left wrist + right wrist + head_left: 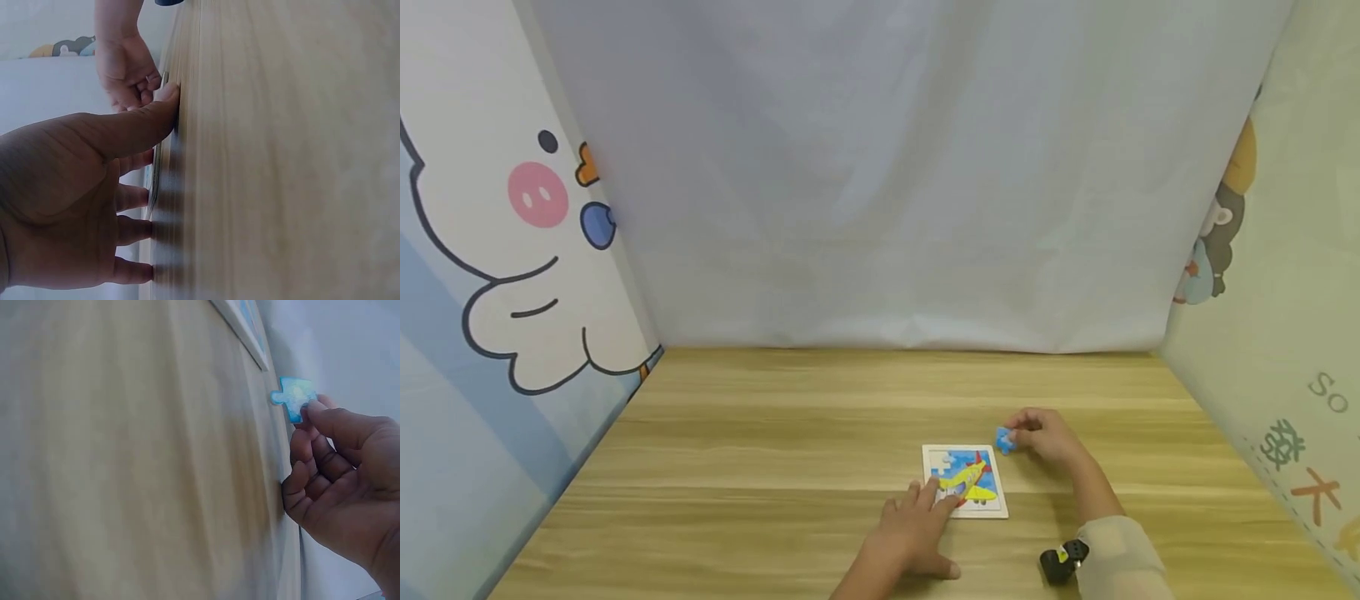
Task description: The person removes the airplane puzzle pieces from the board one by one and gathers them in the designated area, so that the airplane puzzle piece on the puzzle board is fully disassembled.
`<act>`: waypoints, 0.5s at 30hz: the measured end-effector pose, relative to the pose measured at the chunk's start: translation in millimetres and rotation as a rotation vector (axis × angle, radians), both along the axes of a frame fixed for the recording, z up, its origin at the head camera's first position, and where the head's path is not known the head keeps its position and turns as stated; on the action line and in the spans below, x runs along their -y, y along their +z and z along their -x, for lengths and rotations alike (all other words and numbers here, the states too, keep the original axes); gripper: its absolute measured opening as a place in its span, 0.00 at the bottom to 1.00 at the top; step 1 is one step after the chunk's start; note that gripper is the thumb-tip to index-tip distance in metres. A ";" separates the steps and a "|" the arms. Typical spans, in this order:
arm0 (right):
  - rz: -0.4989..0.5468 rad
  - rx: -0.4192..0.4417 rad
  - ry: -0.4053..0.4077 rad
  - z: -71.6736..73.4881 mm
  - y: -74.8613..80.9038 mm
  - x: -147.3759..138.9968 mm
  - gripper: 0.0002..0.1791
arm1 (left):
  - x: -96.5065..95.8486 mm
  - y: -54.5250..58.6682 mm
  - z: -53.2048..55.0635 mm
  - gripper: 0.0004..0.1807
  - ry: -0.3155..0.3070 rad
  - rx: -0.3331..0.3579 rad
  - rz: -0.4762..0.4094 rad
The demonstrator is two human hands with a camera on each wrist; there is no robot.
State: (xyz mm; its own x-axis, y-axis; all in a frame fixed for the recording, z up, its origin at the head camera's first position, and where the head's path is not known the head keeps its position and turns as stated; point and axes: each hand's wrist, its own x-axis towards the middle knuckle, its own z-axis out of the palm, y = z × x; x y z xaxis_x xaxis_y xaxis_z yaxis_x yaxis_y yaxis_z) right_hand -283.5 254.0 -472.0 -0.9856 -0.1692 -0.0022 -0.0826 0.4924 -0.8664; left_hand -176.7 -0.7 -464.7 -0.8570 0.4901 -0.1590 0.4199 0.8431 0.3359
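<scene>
A jigsaw puzzle lies flat in a white frame, showing a yellow airplane with red tail on blue sky. Its upper left corner shows pale bare backing with a jigsaw outline. My left hand rests with fingers spread, its fingertips at the puzzle's lower left edge and its thumb on the table. In the left wrist view the left fingers are straight. My right hand pinches a blue puzzle piece between thumb and index finger, just right of the frame's upper right corner. Its other fingers are curled.
The wood-grain table runs back to a pale grey curtain. Cartoon-printed panels stand at left and right. A small black camera is strapped to the right wrist on a light band.
</scene>
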 end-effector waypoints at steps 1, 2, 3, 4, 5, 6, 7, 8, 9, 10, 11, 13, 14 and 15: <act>0.006 0.006 -0.006 0.6 -0.6 -0.6 0.08 | 0.0 0.4 -0.5 0.47 0.001 0.000 -0.002; 0.008 0.012 -0.012 1.2 -1.4 -1.1 0.08 | 0.0 0.7 -0.7 0.47 0.000 -0.004 -0.003; 0.010 0.018 -0.018 2.1 -2.2 -1.6 0.07 | 0.0 1.0 -1.0 0.47 0.000 -0.006 -0.006; 0.010 0.024 -0.024 3.1 -3.1 -1.9 0.07 | 0.1 1.1 -1.0 0.47 0.001 -0.008 -0.005; 0.010 0.031 -0.030 4.1 -4.0 -2.3 0.07 | 0.3 1.1 -1.0 0.47 0.001 -0.010 -0.004; 0.007 0.039 -0.037 4.8 -4.6 -2.4 0.07 | 0.4 0.8 -0.8 0.47 0.002 -0.011 -0.004; 0.000 0.043 -0.043 5.8 -5.9 -2.8 0.07 | 0.6 0.5 -0.7 0.47 0.002 -0.012 -0.004; -0.007 0.050 -0.050 6.6 -6.8 -3.0 0.07 | 0.7 0.2 -0.5 0.47 0.002 -0.013 -0.005; -0.012 0.056 -0.057 7.3 -7.4 -3.1 0.07 | 0.8 0.0 -0.5 0.47 0.002 -0.013 -0.005; -0.017 0.060 -0.066 8.0 -8.1 -3.2 0.06 | 0.8 -0.4 -0.3 0.47 0.001 -0.013 -0.003; -0.026 0.059 -0.072 8.5 -8.5 -3.2 0.06 | 0.8 -0.7 0.0 0.47 0.000 -0.011 -0.005; -0.044 0.051 -0.078 9.7 -9.1 -3.0 0.07 | 0.6 -0.9 0.3 0.47 0.000 -0.001 -0.005; -0.048 0.049 -0.083 10.3 -9.2 -2.6 0.06 | 0.5 -1.1 0.7 0.47 0.002 0.005 -0.006; -0.054 0.038 -0.081 10.9 -9.5 -2.4 0.07 | 0.4 -1.2 0.9 0.47 0.004 0.012 -0.007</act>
State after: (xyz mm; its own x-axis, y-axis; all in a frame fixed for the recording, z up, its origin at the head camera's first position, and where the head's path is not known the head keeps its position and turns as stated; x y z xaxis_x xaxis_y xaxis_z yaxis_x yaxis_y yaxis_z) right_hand -294.5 256.4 -481.5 -0.9951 -0.0873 -0.0463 -0.0085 0.5424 -0.8400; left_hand -177.7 -1.1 -465.9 -0.8571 0.4878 -0.1656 0.4123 0.8423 0.3471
